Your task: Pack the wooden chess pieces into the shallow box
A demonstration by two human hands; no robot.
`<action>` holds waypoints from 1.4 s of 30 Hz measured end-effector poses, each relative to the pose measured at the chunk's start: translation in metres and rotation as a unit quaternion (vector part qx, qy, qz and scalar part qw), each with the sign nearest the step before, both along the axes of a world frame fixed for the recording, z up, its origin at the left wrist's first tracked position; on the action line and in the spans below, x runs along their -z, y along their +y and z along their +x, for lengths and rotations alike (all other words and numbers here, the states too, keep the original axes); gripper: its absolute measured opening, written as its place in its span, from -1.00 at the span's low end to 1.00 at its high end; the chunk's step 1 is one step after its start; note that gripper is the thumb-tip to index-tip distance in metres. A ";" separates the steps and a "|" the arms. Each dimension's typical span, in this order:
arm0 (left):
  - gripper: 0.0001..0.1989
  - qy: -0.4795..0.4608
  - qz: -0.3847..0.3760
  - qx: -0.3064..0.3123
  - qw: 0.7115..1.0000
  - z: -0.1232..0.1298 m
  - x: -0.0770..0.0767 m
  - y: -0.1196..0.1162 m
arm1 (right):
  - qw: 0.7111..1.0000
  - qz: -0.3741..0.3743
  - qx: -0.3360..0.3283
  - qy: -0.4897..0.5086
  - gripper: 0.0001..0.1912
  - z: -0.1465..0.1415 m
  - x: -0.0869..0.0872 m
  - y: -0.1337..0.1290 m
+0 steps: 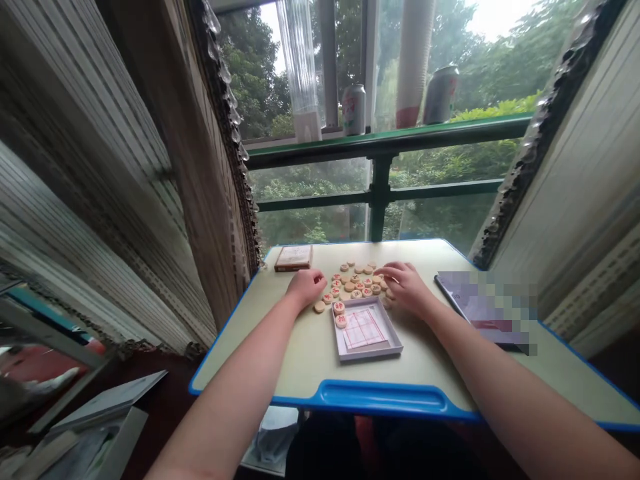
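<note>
Several round wooden Chinese chess pieces (349, 287) lie loosely grouped in the middle of the table, some showing red characters. Two red-marked pieces (341, 321) sit in the left side of a shallow white box (395, 348), over a sheet with red grid lines (364, 330). My left hand (306, 287) rests on the table left of the group, its fingers curled in, with no piece visible in them. Reaching over the right edge of the group, my right hand (404, 281) has its fingers stretched out and apart. Its fingertips are at the pieces there; whether they touch one I cannot tell.
A small flat box (294, 258) lies at the table's back left. On the right is a tablet (470, 307), partly pixelated. The table (240, 350) has a raised blue rim and a front groove. Behind it stand a green railing (381, 193) and windows, with curtains at both sides.
</note>
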State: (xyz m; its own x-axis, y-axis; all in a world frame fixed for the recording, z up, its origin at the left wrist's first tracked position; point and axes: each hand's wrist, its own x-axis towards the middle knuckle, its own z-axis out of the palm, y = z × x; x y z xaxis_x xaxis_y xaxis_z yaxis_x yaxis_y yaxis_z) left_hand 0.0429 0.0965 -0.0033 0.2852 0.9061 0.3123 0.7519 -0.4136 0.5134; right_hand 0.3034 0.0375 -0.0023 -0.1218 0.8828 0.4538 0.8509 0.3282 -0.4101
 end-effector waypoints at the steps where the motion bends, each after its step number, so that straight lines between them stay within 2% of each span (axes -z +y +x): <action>1: -0.79 0.002 0.001 0.001 1.000 0.001 0.000 0.000 | 1.000 -0.002 -0.027 -0.008 -0.65 -0.001 0.000 0.001; 3: -0.79 0.003 0.002 -0.002 1.000 0.001 0.000 0.000 | 0.997 -0.029 -0.070 -0.029 -0.66 -0.003 0.001 0.002; 6: -0.80 0.003 0.001 -0.006 1.000 0.001 0.003 0.002 | 0.996 -0.061 -0.062 -0.027 -0.65 -0.003 0.003 0.004; 11: -0.79 -0.017 -0.006 -0.013 1.000 -0.001 0.006 0.003 | 0.997 -0.051 -0.052 -0.025 -0.66 0.000 0.006 0.005; 16: -0.83 -0.062 -0.030 -0.040 0.997 0.002 0.009 0.006 | 0.995 -0.022 -0.089 -0.039 -0.64 -0.002 0.005 0.002; 20: -0.82 -0.057 -0.030 -0.078 0.995 0.004 0.010 0.013 | 0.992 -0.036 -0.110 -0.056 -0.58 -0.005 0.005 0.001; 24: -0.77 -0.040 -0.026 -0.102 0.994 0.005 0.011 0.016 | 0.995 -0.042 -0.082 -0.046 -0.61 -0.007 0.003 0.001; 30: -0.80 -0.043 -0.040 -0.047 0.997 0.001 0.010 0.011 | 0.997 -0.050 -0.047 -0.039 -0.65 -0.006 0.003 0.001; 37: -0.81 -0.074 -0.045 -0.038 0.996 0.001 0.010 0.011 | 0.993 -0.065 -0.078 -0.056 -0.55 -0.006 0.003 0.000; 42: -0.84 -0.057 -0.044 -0.017 0.997 0.003 0.008 0.007 | 0.995 -0.050 -0.051 -0.063 -0.65 -0.004 0.005 0.001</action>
State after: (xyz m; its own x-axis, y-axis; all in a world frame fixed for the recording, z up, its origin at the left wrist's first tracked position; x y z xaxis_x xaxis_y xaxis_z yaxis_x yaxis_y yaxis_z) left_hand 0.0459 0.1037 -0.0115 0.2210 0.9400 0.2599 0.6992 -0.3385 0.6297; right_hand 0.2989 0.0382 -0.0071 -0.2644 0.9027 0.3394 0.8618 0.3791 -0.3370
